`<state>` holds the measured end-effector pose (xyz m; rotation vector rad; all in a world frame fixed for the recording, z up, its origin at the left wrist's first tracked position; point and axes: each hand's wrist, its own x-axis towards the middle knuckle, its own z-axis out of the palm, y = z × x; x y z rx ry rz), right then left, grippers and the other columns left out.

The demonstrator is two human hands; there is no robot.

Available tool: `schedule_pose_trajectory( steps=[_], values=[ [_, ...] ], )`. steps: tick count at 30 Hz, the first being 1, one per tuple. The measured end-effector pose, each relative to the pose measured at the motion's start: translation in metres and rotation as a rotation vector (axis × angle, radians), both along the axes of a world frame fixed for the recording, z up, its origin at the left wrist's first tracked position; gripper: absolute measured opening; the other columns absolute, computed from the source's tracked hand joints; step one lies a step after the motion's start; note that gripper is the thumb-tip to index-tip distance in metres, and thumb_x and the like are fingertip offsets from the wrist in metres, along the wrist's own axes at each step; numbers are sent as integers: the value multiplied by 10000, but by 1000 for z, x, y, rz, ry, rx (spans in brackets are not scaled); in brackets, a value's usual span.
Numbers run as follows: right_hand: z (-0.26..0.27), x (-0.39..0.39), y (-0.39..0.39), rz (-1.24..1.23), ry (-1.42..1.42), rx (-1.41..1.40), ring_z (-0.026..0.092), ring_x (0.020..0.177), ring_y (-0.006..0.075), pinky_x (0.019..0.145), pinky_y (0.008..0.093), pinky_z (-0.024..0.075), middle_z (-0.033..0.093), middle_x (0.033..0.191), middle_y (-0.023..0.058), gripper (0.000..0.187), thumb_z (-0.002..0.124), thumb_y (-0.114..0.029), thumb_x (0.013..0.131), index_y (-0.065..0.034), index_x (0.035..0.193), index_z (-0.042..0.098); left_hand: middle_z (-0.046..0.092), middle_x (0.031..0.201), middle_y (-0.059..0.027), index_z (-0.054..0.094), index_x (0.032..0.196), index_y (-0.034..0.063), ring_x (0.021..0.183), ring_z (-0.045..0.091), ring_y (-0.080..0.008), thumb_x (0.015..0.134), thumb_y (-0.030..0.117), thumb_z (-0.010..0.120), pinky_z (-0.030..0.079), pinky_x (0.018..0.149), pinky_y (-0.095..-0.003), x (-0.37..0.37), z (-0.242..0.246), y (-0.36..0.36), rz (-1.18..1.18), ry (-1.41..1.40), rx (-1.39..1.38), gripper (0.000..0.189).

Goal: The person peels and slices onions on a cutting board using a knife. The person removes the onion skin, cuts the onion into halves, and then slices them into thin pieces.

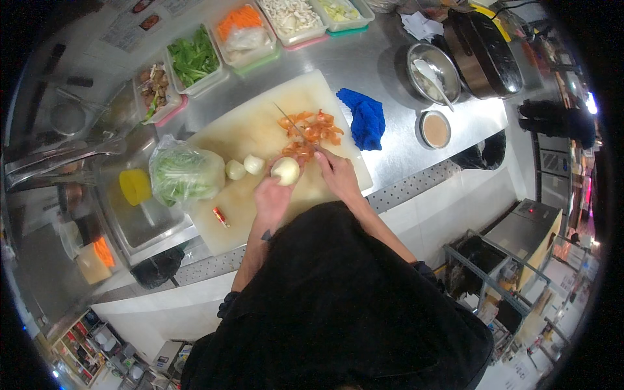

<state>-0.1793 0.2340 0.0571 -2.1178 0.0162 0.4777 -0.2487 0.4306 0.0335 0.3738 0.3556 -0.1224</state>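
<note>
My left hand [274, 191] holds a peeled onion [285, 171] over a pale cutting board [214, 139]. In my right hand [336, 171] is a kitchen knife [291, 122], its blade pointing up and left across the board, above loose orange-brown onion skins [319, 127]. Left of the held onion, two more peeled pieces of onion [236, 169] sit side by side. Beside them, at the board's left edge, lies a leafy cabbage in a clear plastic bag [185, 170]. A small red and white object [220, 217] rests on the lower left of the board.
Along the back stand plastic containers of mushrooms, leafy greens [193, 57], carrot strips [239, 22] and other food. Right of the board are a blue cloth [363, 119], a steel bowl with a spoon [434, 73] and a bowl of brown contents [435, 129]. A sink [141, 229] lies left.
</note>
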Motion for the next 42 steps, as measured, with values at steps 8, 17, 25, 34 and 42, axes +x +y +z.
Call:
schedule_pose_trajectory(
  steps=[8, 17, 25, 34, 42],
  values=[
    [-19, 4, -2, 81, 85, -110, 651, 593, 228, 677, 425, 546, 611, 617, 119, 661, 523, -470, 1149, -116, 1696, 416, 707, 1369, -174, 628, 1302, 36, 1357, 631, -366, 1097, 243, 626, 439, 1276, -563, -2, 5, 6, 126, 251, -135, 291],
    [3, 7, -17, 204, 322, 141, 569, 534, 121, 578, 311, 486, 583, 626, 25, 778, 543, -546, 1129, -126, 1744, 315, 730, 1254, -86, 645, 1278, 105, 1179, 686, -266, 1075, 250, 698, 578, 1033, -452, -42, -26, 36, 12, 372, -74, 255],
    [20, 9, -23, 170, 309, 203, 461, 489, 85, 485, 284, 366, 521, 614, -16, 718, 626, -414, 1122, -110, 1722, 373, 719, 1160, -222, 558, 1298, -6, 1080, 713, -369, 840, 421, 908, 584, 919, -478, -77, -26, 51, -214, 557, 1477, 717],
    [-1, 30, -66, -37, 1059, 1069, 357, 389, 54, 372, 236, 301, 453, 555, -30, 371, 555, -144, 1091, 22, 1418, 493, 611, 1355, -331, 418, 1524, -23, 1212, 654, -500, 738, 494, 945, 535, 1020, -557, -60, -27, 74, -478, 688, 2238, 1078],
    [-26, 36, -89, -120, 1245, 1258, 359, 361, 77, 365, 234, 354, 462, 541, -1, 599, 433, -51, 1076, 71, 1654, 332, 630, 1488, -159, 697, 1411, 118, 1371, 574, -383, 901, 302, 830, 423, 1185, -563, -45, 33, -11, -91, 324, 2341, 558]
  ],
)
